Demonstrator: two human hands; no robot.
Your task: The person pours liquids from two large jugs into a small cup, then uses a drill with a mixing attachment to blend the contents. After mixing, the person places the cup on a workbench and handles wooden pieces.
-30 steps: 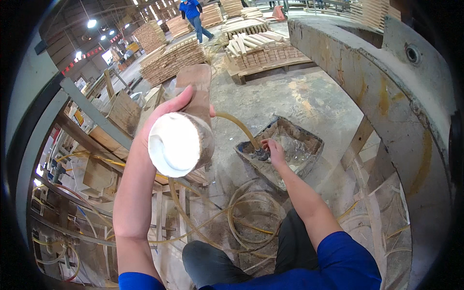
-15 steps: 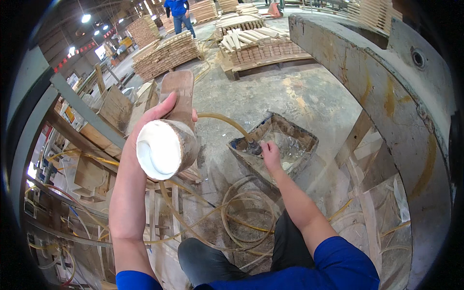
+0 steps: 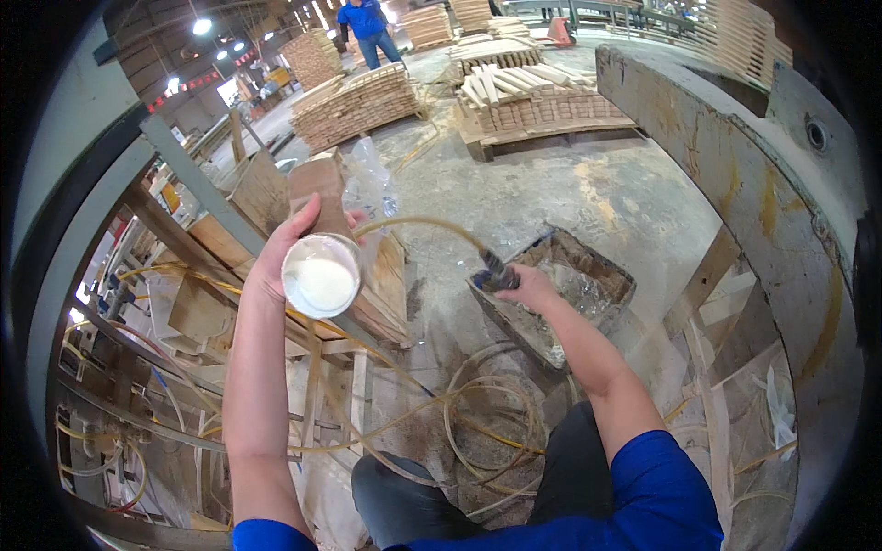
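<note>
My left hand [image 3: 273, 260] is closed around a round cup [image 3: 322, 275] with white liquid in it. A flat brown handle-like piece [image 3: 315, 184] rises behind the cup, with my thumb against it. Its join to the cup is hidden by my hand. My right hand [image 3: 535, 290] is wrapped around a dark hose fitting [image 3: 499, 272] at the end of a yellowish hose [image 3: 427, 223]. The fitting is over the left edge of a dirty rectangular tray [image 3: 507, 323] on the floor. Clear crumpled plastic [image 3: 581, 286] lies in that tray.
Coiled hoses [image 3: 487, 418] lie on the floor before my knees. A grey metal frame [image 3: 197, 184] stands at left, a large rusty machine beam [image 3: 707, 129] at right. Wood stacks [image 3: 542, 106] sit on pallets ahead. A person in blue [image 3: 367, 28] stands at the far back.
My right hand has gone from beside the hose fitting to a full grip on it. The cup's opening has tipped more upward, showing the white liquid. The whole view has shifted.
</note>
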